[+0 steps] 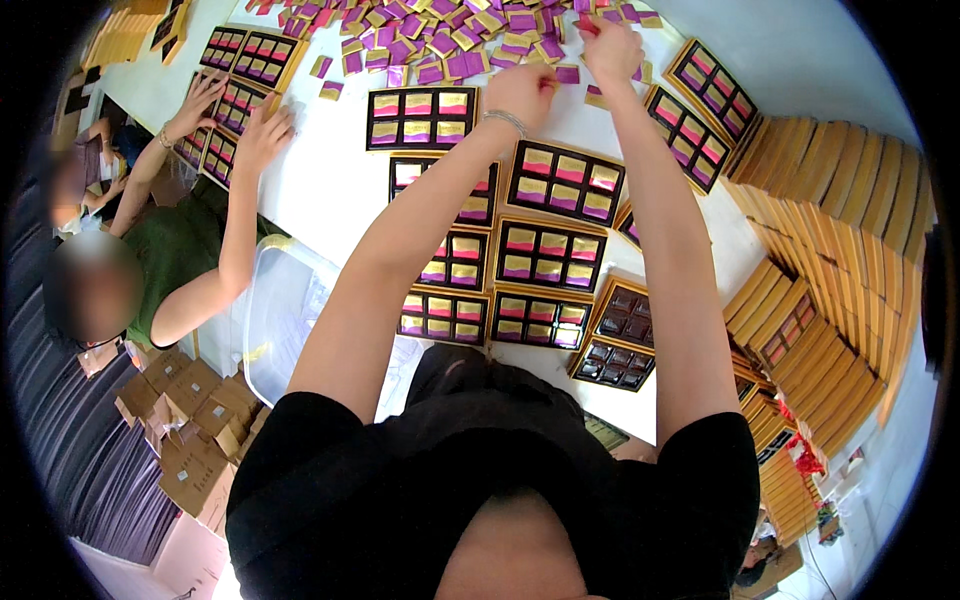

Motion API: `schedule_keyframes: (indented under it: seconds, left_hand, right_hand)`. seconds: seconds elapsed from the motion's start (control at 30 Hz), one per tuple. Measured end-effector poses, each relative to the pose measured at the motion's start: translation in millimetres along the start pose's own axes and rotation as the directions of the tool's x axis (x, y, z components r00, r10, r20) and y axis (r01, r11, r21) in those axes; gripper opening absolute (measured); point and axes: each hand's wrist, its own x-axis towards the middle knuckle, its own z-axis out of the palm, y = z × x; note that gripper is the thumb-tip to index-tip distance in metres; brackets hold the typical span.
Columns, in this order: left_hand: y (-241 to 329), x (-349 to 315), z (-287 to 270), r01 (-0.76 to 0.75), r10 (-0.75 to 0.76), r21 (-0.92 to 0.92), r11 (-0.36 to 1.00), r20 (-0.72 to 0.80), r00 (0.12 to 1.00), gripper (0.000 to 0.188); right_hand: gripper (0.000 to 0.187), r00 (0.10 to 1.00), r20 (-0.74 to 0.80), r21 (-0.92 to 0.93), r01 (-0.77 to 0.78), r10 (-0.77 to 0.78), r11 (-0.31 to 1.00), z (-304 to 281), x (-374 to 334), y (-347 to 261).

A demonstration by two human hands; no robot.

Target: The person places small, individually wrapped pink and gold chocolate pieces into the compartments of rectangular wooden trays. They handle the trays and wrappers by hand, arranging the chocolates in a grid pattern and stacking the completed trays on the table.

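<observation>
Both my arms stretch over the white table to a heap of small purple, pink and gold packets [440, 40]. My left hand [520, 98] is closed with bent fingers at the heap's near edge, a bit of red showing at its fingertips. Farther right, my right hand [612, 52] pinches at the heap, also with red at its fingertips. What either hand holds is too small to make out. Below my left hand are black, gold-edged trays filled with such packets, one tray [422, 118] left of it and another tray [566, 182] just nearer me.
Two trays with dark, glossy compartments [618, 365] lie near my body. Tall stacks of gold-edged trays [830, 190] rise at the right. On the left, another person in a green top [190, 260] handles filled trays [238, 105]. A clear plastic bin [290, 310] and cardboard boxes [195, 440] stand there too.
</observation>
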Motion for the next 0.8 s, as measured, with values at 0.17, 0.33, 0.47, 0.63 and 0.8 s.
schedule_keyframes:
  seconds: [0.17, 0.33, 0.47, 0.63, 0.8]
  left_hand:
    - [4.3, -48.4, -45.7, 0.437, -0.321, -0.784, 0.441, 0.317, 0.893, 0.024]
    - [40.0, -161.3, -83.2, 0.452, -0.233, -0.729, 0.514, 0.388, 0.891, 0.034]
    - [30.0, -261.9, -73.2, 0.559, -0.308, -0.525, 0.642, 0.491, 0.815, 0.029]
    - [38.1, -317.5, -63.5, 0.524, -0.379, -0.346, 0.778, 0.406, 0.831, 0.028]
    - [44.7, -325.2, -50.5, 0.414, -0.286, -0.49, 0.767, 0.317, 0.904, 0.03]
  right_hand:
    - [0.023, 0.976, 0.153, 0.834, -0.045, -0.153, 0.549, -73.9, -77.9, -4.6]
    - [0.039, 0.925, 0.337, 0.89, -0.253, -0.174, 0.379, -158.6, -224.6, -4.7]
    - [0.035, 0.835, 0.542, 0.811, -0.493, -0.091, 0.315, -181.4, -330.7, 3.4]
    - [0.047, 0.737, 0.674, 0.632, -0.609, 0.048, 0.479, -164.1, -392.1, 18.2]
    - [0.037, 0.805, 0.589, 0.673, -0.537, 0.072, 0.509, -169.3, -391.2, 24.8]
